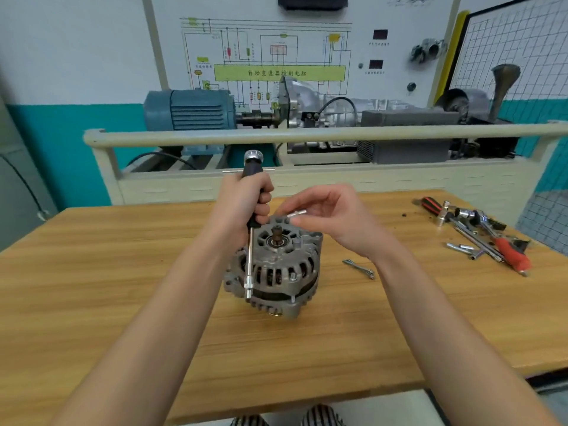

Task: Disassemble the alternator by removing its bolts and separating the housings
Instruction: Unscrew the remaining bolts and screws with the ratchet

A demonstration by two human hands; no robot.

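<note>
Grey ribbed cast-metal alternator [273,269] stands mid-bench on the wooden tabletop [123,302]. Left hand [242,204] grasps a black-handled nut driver [250,241] at its 9 o'clock. Right hand [332,219] pinches a short silver bolt [296,214]. Loose tools [479,232] at 2 o'clock; blue motor [190,110] behind.

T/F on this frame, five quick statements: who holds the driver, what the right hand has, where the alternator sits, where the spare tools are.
1. The left hand grips the black-handled driver. True.
2. The driver's tip is at the alternator's centre shaft. False: it reaches down the near side of the alternator, by the housing seam.
3. The right hand pinches a small silver piece above the alternator. True.
4. The alternator lies in a tray. False: it sits directly on the wooden table.
5. Loose tools lie on the table's far right. True.
</note>
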